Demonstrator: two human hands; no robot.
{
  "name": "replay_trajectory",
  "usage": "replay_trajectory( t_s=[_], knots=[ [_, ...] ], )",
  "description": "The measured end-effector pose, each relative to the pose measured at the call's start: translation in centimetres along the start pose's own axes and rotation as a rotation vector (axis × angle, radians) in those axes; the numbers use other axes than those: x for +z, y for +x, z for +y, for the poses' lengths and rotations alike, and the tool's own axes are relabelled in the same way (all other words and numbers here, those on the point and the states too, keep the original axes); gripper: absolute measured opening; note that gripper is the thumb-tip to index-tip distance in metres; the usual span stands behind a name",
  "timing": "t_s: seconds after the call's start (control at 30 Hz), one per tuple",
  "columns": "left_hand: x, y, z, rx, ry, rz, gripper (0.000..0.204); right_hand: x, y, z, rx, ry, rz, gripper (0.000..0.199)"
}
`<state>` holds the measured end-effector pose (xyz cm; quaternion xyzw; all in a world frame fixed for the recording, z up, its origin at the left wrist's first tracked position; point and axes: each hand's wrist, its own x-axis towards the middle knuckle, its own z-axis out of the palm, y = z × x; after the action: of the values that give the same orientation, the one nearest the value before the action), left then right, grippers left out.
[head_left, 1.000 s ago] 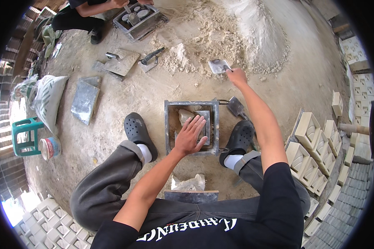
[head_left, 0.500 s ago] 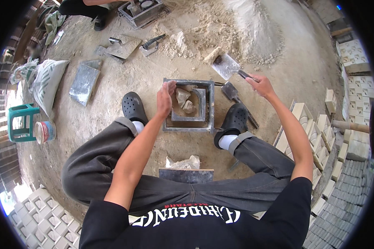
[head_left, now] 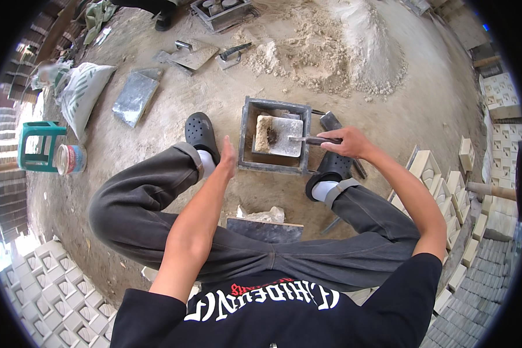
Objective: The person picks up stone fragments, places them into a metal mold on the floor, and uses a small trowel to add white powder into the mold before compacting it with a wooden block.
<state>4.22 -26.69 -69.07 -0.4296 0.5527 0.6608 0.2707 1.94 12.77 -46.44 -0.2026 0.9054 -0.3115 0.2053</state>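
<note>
My right hand point(head_left: 349, 142) is closed around the dark handle of a square-bladed trowel point(head_left: 287, 138). Its pale, dusty blade lies over the opening of a square metal mould point(head_left: 245, 130) on the ground between my feet. Tan powder point(head_left: 264, 133) sits along the blade's left side. The blade covers most of the mould's inside, so the lumps there are hidden. My left hand point(head_left: 229, 156) is just left of the mould, fingers stretched out together, holding nothing. Right of the mould lies a dark-headed mallet point(head_left: 330, 122), partly behind my right hand and shoe.
Beyond the mould rises a heap of pale powder point(head_left: 371, 55). Flat trowels point(head_left: 194, 56), a grey plate point(head_left: 136, 98), a white sack point(head_left: 87, 93), a green stool point(head_left: 37, 145) and a bucket point(head_left: 71, 159) lie left. Patterned blocks point(head_left: 426, 174) line the right. Another person's shoe point(head_left: 163, 22) shows far off.
The trowel has moved from beside the powder heap, left and nearer, to over the mould. My left hand has left the mould's left rim and stands beside it.
</note>
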Motion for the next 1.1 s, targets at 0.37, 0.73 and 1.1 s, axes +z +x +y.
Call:
replay_trajectory(
  t_s=[0.37,0.73,1.1],
  knots=[
    [4.2,-4.9,0.5,-0.155,-0.152,-0.162,0.073,1.4,1.6,0.4,-0.258,-0.397,-0.054,0.033],
    [7.4,-9.9,3.6,0.117,0.318,-0.067,0.063,-0.6,-1.1,-1.1,-0.325,-0.773,-0.099,0.038],
    [2.2,-8.8,3.5,1.209,1.147,-0.011,0.064,0.8,-2.2,-4.5,-0.496,-0.916,-0.020,0.038]
  ],
)
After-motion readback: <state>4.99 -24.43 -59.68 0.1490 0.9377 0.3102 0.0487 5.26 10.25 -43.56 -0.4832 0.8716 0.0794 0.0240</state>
